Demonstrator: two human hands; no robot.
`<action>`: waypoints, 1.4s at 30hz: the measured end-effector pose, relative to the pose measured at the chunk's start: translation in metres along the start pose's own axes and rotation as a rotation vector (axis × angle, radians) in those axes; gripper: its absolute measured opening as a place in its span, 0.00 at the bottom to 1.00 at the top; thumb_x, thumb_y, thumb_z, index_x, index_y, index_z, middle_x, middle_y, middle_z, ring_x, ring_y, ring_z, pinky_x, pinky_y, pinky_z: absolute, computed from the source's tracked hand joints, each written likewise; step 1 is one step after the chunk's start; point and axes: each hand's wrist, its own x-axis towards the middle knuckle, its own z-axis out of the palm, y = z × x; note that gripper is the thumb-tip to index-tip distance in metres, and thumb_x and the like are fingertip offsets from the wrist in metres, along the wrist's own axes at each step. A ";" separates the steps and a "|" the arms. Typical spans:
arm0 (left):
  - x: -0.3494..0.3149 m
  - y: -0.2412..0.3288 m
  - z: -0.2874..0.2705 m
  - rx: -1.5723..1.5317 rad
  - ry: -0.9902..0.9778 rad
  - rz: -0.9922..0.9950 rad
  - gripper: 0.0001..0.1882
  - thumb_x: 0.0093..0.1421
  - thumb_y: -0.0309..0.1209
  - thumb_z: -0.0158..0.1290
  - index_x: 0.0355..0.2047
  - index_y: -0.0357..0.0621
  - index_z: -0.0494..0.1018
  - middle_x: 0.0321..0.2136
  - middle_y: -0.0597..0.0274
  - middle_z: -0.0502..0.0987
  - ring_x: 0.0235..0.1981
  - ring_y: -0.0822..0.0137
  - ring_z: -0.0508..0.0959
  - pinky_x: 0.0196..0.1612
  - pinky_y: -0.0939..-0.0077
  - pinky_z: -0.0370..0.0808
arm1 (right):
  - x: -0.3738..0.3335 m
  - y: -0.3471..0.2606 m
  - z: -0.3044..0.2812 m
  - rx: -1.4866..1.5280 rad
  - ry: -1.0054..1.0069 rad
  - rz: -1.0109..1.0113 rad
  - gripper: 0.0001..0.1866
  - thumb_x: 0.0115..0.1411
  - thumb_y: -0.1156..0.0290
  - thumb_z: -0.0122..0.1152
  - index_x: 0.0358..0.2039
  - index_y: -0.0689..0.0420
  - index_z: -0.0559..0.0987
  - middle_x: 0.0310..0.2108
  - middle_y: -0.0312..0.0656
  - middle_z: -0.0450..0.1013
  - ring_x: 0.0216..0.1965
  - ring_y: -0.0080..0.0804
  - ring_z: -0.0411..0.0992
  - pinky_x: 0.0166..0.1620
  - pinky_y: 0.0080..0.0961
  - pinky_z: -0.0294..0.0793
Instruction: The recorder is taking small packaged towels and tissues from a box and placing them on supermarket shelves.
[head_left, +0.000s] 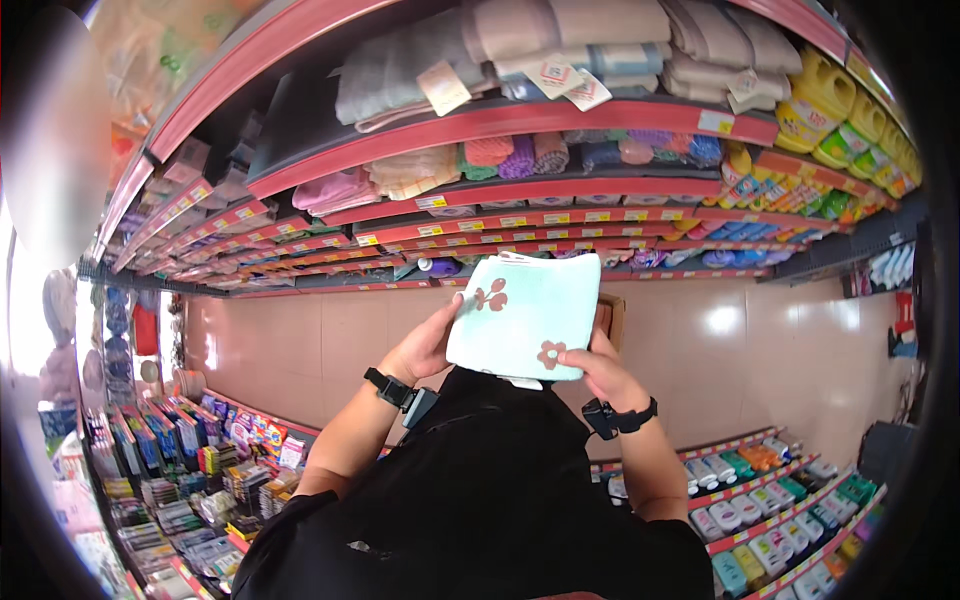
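Observation:
A folded pale mint towel with brown flower and sprig motifs is held up in front of my chest. My left hand grips its left edge, the fingers mostly hidden behind the cloth. At the lower right corner my right hand pinches it, thumb on top beside the brown flower and the other fingers out of sight underneath. A small white label pokes out from the towel's lower edge. Both wrists carry black strapped devices.
Ahead stand red-edged shelves with folded towels and yellow bottles at the right. A cardboard box sits on the tiled floor behind the towel. Racks of packaged goods and bottles flank me.

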 end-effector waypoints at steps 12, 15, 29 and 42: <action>-0.035 0.052 0.028 0.575 -0.085 0.500 0.35 0.57 0.24 0.61 0.62 0.40 0.57 0.53 0.60 0.70 0.55 0.69 0.69 0.58 0.69 0.66 | 0.020 -0.010 0.040 -0.134 0.211 -0.106 0.31 0.60 0.78 0.55 0.63 0.64 0.59 0.57 0.45 0.65 0.59 0.32 0.63 0.61 0.31 0.61; -0.057 0.083 0.037 0.634 -0.095 0.624 0.35 0.57 0.23 0.59 0.63 0.41 0.56 0.54 0.61 0.69 0.56 0.69 0.68 0.59 0.69 0.65 | 0.033 -0.043 0.087 -0.311 0.216 -0.441 0.41 0.58 0.82 0.55 0.68 0.61 0.46 0.60 0.49 0.60 0.61 0.34 0.60 0.63 0.33 0.59; -0.096 0.279 0.046 0.795 -0.016 0.909 0.27 0.63 0.31 0.54 0.59 0.35 0.62 0.52 0.57 0.72 0.51 0.67 0.72 0.55 0.70 0.69 | 0.128 -0.136 0.217 -0.716 -0.071 -0.667 0.29 0.61 0.82 0.53 0.64 0.61 0.64 0.60 0.46 0.55 0.62 0.37 0.59 0.62 0.30 0.60; 0.026 0.418 0.021 1.484 -0.067 1.909 0.20 0.64 0.40 0.54 0.52 0.42 0.73 0.48 0.57 0.77 0.52 0.63 0.74 0.54 0.66 0.70 | 0.174 -0.142 0.237 -0.591 -0.007 -0.642 0.46 0.55 0.86 0.49 0.71 0.56 0.41 0.66 0.50 0.45 0.53 0.34 0.66 0.55 0.29 0.68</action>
